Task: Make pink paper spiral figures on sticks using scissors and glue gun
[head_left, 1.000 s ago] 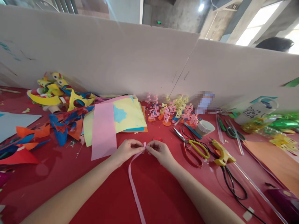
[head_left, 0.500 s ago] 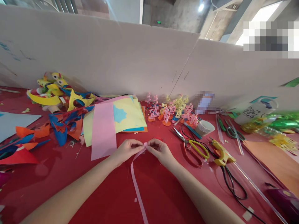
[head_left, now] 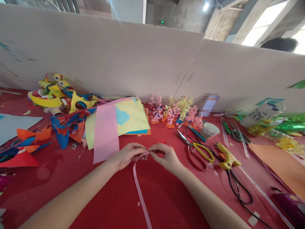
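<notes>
A long, narrow pink paper strip [head_left: 138,187] hangs from my fingers and curves down to the table's near edge. My left hand [head_left: 128,156] pinches it close to its upper end, fingers closed. Right beside it, my right hand [head_left: 166,155] grips the very end between thumb and forefinger. The fingertips of both hands almost touch, and they partly hide the end of the strip. Under my right hand a small red round piece [head_left: 160,142] shows on the table. Left of my hands lies a wide pink paper sheet [head_left: 106,136] on top of yellow paper [head_left: 132,119].
Scissors [head_left: 190,144] and a yellow glue gun [head_left: 228,156] with its cord lie to the right. Behind stand several curled pink and yellow paper pieces [head_left: 170,116] and a white cup [head_left: 209,130]. Cut coloured paper [head_left: 63,127] is heaped left; a white board [head_left: 107,57] closes the back.
The strip's upper end, which stood up between my fingertips, is now bent down and mostly hidden by them. My right-hand fingers have shifted over it. A person's hair shows beyond the board.
</notes>
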Demonstrator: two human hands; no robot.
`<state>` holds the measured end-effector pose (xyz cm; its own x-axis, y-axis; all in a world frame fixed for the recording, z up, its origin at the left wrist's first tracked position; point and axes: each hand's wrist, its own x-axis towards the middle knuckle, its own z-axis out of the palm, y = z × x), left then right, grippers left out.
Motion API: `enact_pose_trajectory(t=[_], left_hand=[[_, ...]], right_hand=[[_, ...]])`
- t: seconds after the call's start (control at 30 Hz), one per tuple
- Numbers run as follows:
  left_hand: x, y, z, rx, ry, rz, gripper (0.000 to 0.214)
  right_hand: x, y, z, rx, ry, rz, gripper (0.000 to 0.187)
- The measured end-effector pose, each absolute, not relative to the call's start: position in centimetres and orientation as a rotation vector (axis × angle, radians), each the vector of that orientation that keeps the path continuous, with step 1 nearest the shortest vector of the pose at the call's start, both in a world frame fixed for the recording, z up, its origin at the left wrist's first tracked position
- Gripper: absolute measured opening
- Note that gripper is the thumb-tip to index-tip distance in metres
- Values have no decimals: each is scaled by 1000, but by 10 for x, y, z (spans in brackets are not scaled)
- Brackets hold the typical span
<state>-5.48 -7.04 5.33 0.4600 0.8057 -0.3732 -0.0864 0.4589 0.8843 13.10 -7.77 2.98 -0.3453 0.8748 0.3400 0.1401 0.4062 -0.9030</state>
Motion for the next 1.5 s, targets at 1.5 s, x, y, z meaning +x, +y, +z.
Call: enact_pose_trajectory(t=[1.5], left_hand=[[-49, -74, 52, 911, 975, 827, 12]], right_hand=[[124, -88, 35, -912, -1862, 566, 11]])
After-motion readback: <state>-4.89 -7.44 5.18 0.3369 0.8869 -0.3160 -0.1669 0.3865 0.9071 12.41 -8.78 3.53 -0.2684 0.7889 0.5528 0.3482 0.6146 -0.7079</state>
